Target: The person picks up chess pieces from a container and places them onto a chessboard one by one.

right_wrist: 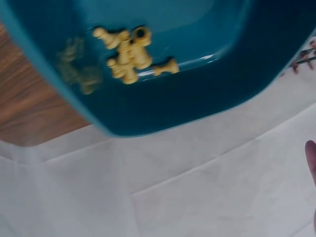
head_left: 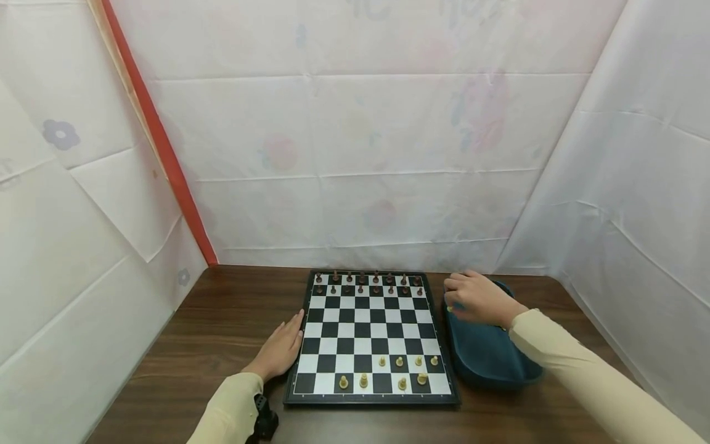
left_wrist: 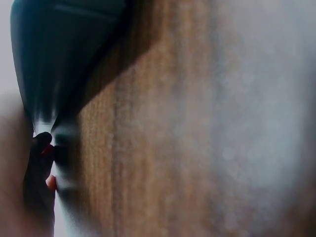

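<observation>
A black-and-white chessboard (head_left: 370, 334) lies on the table, with reddish-brown pieces (head_left: 376, 279) along its two far rows and several pale yellow pieces (head_left: 363, 380) on its two near rows. Against the board's left edge rests my left hand (head_left: 281, 346), fingers extended. My right hand (head_left: 478, 298) is above the far left part of a blue bin (head_left: 488, 357), fingers curled, pinching a small yellow piece (head_left: 450, 309). In the right wrist view, more yellow pieces (right_wrist: 126, 54) lie inside the bin (right_wrist: 197, 101); only a fingertip shows at the right edge.
The brown wooden table (head_left: 244, 308) extends to the left of the board. White patterned sheets (head_left: 355, 135) hang behind and at both sides, with a red strip (head_left: 161, 135) at the left. A black device (head_left: 265, 420) is on my left wrist.
</observation>
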The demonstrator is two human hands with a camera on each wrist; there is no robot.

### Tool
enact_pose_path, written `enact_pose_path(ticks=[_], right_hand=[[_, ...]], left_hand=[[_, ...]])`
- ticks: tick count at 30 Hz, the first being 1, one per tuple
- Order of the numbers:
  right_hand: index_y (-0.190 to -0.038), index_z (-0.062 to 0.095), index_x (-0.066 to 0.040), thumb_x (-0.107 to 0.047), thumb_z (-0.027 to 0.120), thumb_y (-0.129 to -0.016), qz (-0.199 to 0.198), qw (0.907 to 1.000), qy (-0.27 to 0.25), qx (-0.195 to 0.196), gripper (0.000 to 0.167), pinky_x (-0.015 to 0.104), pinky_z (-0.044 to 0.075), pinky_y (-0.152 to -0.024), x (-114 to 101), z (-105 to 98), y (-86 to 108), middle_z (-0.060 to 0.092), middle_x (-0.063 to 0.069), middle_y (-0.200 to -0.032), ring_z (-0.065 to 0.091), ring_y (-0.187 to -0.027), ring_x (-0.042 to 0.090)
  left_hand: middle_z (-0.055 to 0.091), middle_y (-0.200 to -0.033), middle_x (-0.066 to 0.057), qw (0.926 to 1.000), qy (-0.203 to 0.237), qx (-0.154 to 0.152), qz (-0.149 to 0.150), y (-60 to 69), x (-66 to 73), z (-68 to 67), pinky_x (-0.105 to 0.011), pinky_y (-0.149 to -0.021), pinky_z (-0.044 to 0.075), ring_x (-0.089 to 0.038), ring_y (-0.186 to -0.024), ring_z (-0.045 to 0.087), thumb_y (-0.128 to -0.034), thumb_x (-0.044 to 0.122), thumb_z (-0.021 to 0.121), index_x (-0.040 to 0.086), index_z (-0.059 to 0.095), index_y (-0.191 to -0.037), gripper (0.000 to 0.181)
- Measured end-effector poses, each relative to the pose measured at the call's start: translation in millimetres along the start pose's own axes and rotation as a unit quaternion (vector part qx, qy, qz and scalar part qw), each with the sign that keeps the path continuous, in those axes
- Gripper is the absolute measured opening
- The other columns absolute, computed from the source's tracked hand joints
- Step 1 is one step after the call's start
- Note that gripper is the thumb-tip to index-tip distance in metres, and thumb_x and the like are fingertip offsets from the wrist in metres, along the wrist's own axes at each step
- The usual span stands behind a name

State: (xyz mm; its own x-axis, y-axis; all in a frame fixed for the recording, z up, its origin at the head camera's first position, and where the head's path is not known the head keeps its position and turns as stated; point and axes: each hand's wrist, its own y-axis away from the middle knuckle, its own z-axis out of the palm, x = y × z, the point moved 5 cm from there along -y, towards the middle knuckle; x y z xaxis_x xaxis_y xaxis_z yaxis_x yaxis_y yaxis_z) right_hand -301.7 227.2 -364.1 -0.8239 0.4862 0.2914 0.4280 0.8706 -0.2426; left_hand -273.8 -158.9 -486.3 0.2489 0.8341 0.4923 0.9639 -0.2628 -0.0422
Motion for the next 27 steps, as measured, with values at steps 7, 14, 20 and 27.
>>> enact_pose_path(ticks=[7, 14, 20, 27], right_hand=[[-0.074, 0.065, -0.025, -0.021, 0.079, -0.073, -0.008, 0.9996, -0.018, -0.02, 0.015, 0.03, 0.037, -0.062, -20, 1, -20.9, 0.052, -0.008, -0.083, 0.044, -0.073, 0.011], [-0.077, 0.067, -0.026, -0.029, 0.076, -0.079, -0.022, 0.9987, -0.019, -0.041, 0.01, 0.029, 0.037, -0.064, -41, -1, -42.6, 0.055, -0.007, -0.086, 0.045, -0.076, 0.011], [-0.078, 0.068, -0.027, -0.032, 0.074, -0.08, -0.043, 0.9983, -0.019, -0.034, 0.008, 0.028, 0.038, -0.064, -57, 4, -61.5, 0.055, -0.008, -0.087, 0.046, -0.077, 0.01], [-0.078, 0.07, -0.027, -0.031, 0.072, -0.08, -0.068, 0.9963, -0.046, -0.023, 0.005, 0.028, 0.042, -0.066, -81, 8, -83.2, 0.057, -0.009, -0.089, 0.048, -0.08, 0.009]], left_hand=[[0.029, -0.15, -0.022, 1.0, 0.003, -0.004, -0.004, -0.9, 0.0, 0.4, -0.051, -0.114, 0.016, -0.035, -0.139, 0.026, -0.1032, 0.017, 0.034, -0.005, 0.021, -0.149, 0.052], [0.029, -0.151, -0.022, 1.0, 0.0, -0.002, -0.003, -0.8, -0.6, 0.4, -0.052, -0.114, 0.016, -0.035, -0.139, 0.026, -0.1033, 0.016, 0.035, -0.005, 0.02, -0.149, 0.052], [0.029, -0.15, -0.022, 1.0, 0.0, 0.0, -0.003, -0.7, -0.4, -0.6, -0.051, -0.114, 0.016, -0.035, -0.139, 0.026, -0.1033, 0.017, 0.035, -0.005, 0.021, -0.149, 0.052], [0.03, -0.15, -0.021, 1.0, 0.001, -0.001, -0.007, -0.2, -2.0, 1.7, -0.05, -0.114, 0.015, -0.034, -0.139, 0.026, -0.1035, 0.018, 0.035, -0.004, 0.021, -0.149, 0.052]])
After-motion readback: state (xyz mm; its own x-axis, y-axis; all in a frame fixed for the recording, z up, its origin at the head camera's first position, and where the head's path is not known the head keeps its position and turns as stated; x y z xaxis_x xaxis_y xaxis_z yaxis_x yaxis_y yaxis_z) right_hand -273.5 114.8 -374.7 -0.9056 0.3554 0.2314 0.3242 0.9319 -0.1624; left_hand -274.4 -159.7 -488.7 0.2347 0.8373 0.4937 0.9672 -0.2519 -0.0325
